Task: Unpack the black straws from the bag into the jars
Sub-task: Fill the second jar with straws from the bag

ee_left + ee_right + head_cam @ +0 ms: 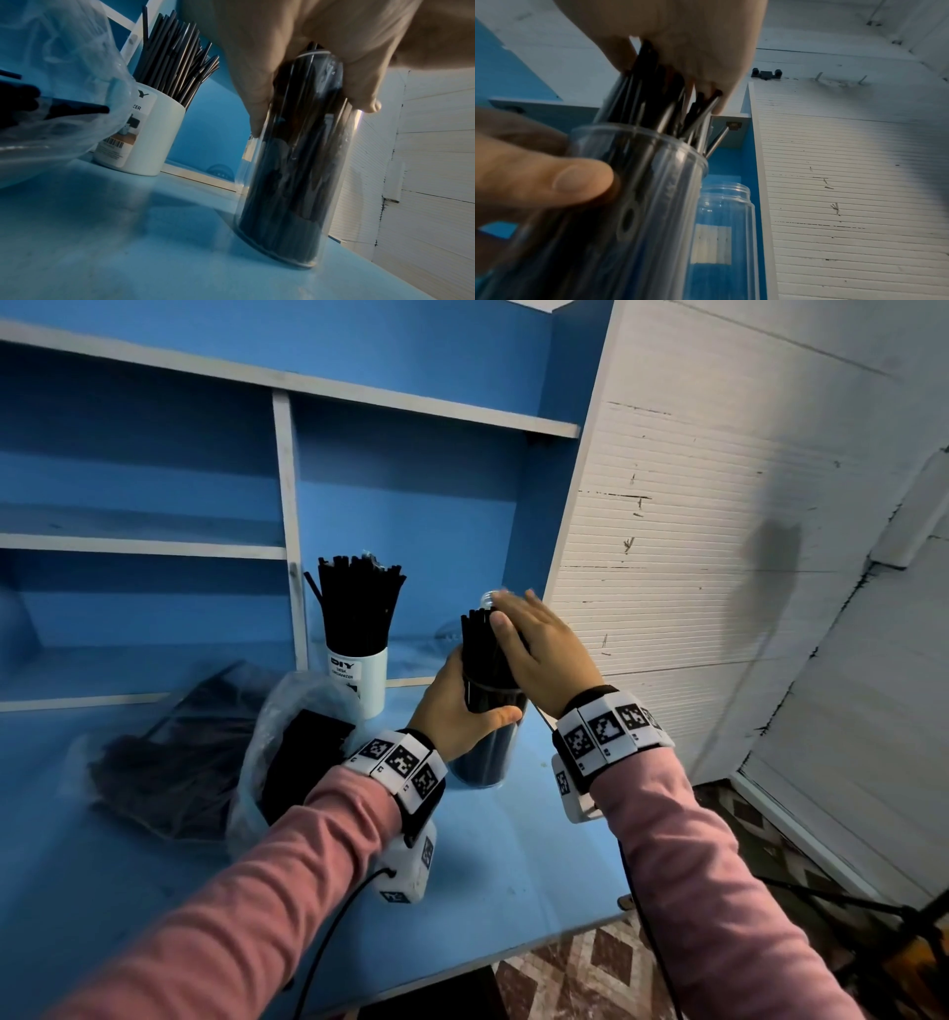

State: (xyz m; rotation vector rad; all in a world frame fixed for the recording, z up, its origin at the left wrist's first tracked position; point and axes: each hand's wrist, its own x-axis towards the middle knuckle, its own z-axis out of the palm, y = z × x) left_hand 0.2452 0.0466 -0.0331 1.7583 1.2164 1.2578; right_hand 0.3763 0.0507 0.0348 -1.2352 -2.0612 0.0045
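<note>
A clear plastic jar (488, 752) packed with black straws (480, 639) stands on the blue table (513, 855). My left hand (457, 711) grips its upper part, thumb in front, fingers behind. My right hand (534, 654) lies flat with straight fingers on the straw tops (664, 97). The left wrist view shows the same jar (290, 172) slightly tilted on the table. A white jar (362, 677) full of black straws (359, 603) stands behind to the left. A clear bag (303, 752) holding more black straws lies left of my left wrist.
A second bag of black straws (169, 762) lies further left. An empty clear jar (723, 223) stands just behind the held one, against the blue shelf unit (287, 531). A white ribbed panel (693, 557) closes the right side. The table's front edge (539, 942) is near.
</note>
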